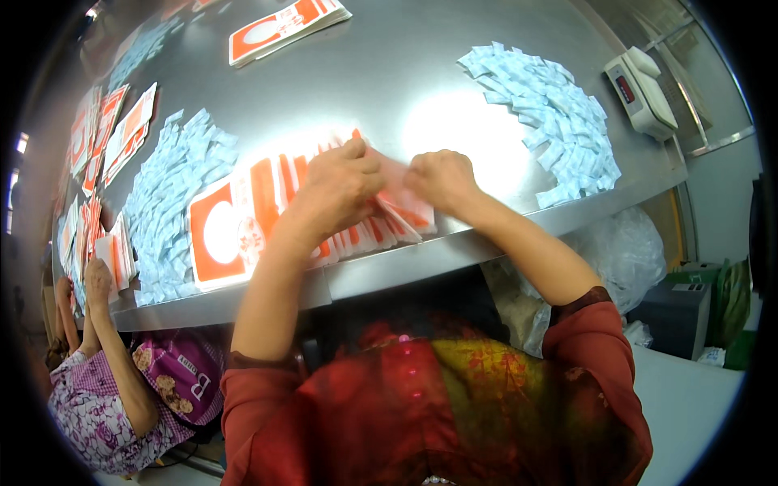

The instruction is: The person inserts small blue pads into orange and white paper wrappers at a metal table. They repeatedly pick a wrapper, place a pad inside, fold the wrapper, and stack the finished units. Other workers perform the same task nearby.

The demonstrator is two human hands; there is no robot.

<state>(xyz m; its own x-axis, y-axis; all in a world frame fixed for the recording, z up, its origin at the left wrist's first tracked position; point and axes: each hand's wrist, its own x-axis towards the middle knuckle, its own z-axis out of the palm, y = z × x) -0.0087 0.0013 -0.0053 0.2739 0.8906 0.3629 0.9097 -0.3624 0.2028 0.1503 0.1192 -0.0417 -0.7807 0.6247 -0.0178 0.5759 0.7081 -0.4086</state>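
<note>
A row of flat orange-and-white printed bags [223,235] lies fanned out, overlapping, along the table's near edge. Above its right part, my left hand [344,182] is closed, its curled fingers pinching the top of one bag [395,180] that is smeared by motion. Closed as well, my right hand [444,180] has its fingertips at the right edge of that same bag. Whether anything else is between my fingers is hidden. One heap of small light-blue packets [559,121] lies to the right of my right hand. Another heap of blue packets [174,190] sits left of the fanned bags.
A stack of similar bags [284,31] lies toward the table's far side. A white scale [640,93] stands at the right end of the metal table [389,73]. At the left, a co-worker's hand [99,279] is near more bags. Clear plastic [620,255] bulges below the table's right edge.
</note>
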